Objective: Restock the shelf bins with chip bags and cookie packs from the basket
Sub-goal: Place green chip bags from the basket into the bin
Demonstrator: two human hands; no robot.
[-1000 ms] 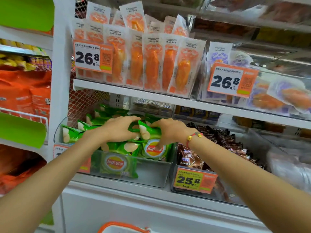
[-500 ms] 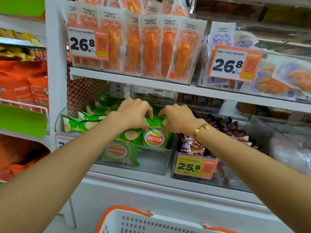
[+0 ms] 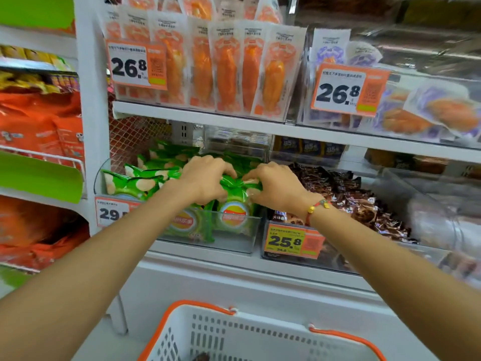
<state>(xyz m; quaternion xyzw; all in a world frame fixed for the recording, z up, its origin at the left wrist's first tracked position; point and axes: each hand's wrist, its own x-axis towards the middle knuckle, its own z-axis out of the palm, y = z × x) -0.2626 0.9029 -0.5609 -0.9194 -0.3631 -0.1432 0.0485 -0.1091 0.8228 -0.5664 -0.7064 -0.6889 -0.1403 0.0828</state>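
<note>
— Two hands on one bag, right? What's different from a second ago?

— Not much at the shelf. The left hand (image 3: 205,178) and the right hand (image 3: 273,186) sit on the same green chip bag (image 3: 235,188) as before, fingers curled over its top edge and pinching it from both sides. A second ago that bag stood higher; now it is pushed lower, at the front right of the clear bin (image 3: 234,238).

— So each grip is closed on the bag, not spread?

— Closed on it, as far as I can see. The fingertips dig into the crinkled top.

— And the rest of the bin?

— More green bags (image 3: 135,182) in rows behind and to the left, with another one (image 3: 187,225) standing against the front wall beside the one being pressed. The dark brown packs (image 3: 346,194) are in the next bin to the right, untouched.

— The basket?

— The white basket (image 3: 260,337) with orange rim shows much more now, low in front of the person. I see only a small dark thing (image 3: 201,356) at its bottom edge, too cut off to name.

— Meaning?

— I'd judge this bag is nearly seated, and the next reach goes down to the basket.
</note>
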